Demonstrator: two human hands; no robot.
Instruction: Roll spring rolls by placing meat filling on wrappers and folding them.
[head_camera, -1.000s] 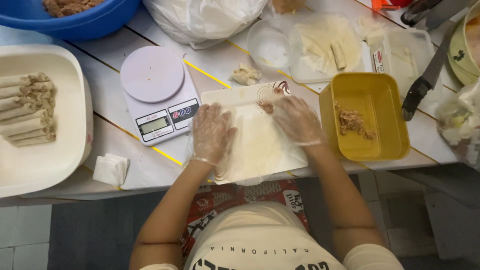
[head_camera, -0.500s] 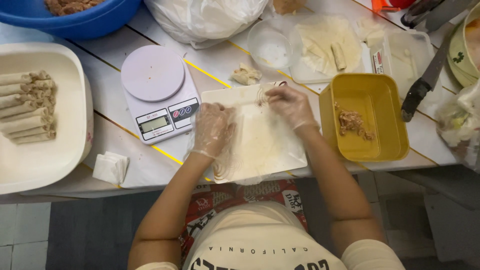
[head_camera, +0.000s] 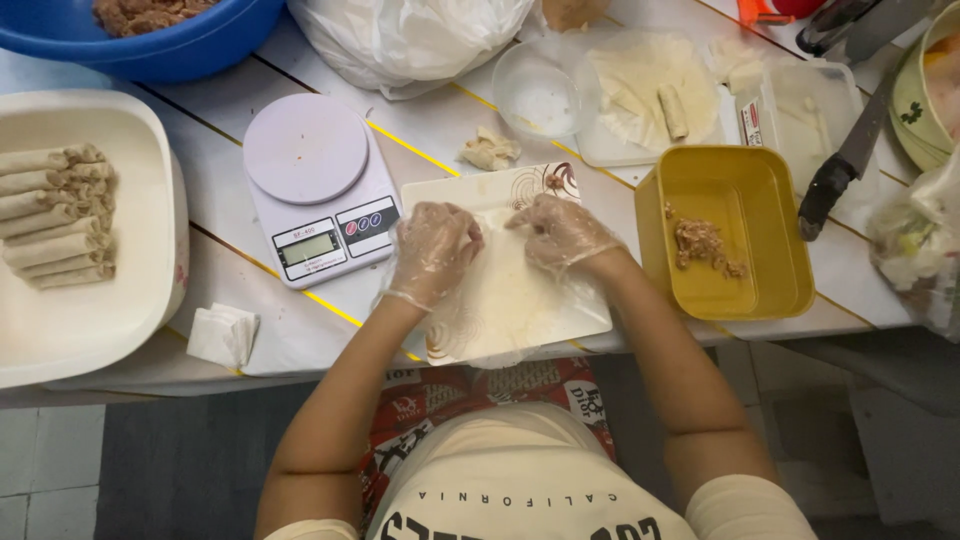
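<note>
Both my hands wear clear plastic gloves and rest on a thin pale wrapper (head_camera: 505, 300) spread over a white rectangular plate (head_camera: 440, 192). My left hand (head_camera: 432, 250) is curled over the wrapper's far left part. My right hand (head_camera: 562, 232) is curled over the far right part, its fingertips close to the left hand's. The fingers pinch the wrapper's rolled far edge, and what lies under them is hidden. To the right, a yellow container (head_camera: 760, 200) holds a little brown filling (head_camera: 700, 243).
A white kitchen scale (head_camera: 315, 195) stands left of the plate. A large white tray (head_camera: 90, 310) at far left holds several finished rolls (head_camera: 55, 215). Behind are a blue bowl (head_camera: 200, 50), a clear bowl (head_camera: 535, 95), spare wrappers (head_camera: 640, 90) and a knife (head_camera: 845, 160).
My hands lay flat on the wrapper. The right hand then reached to its far edge, and now both hands are curled and closer together at the far part.
</note>
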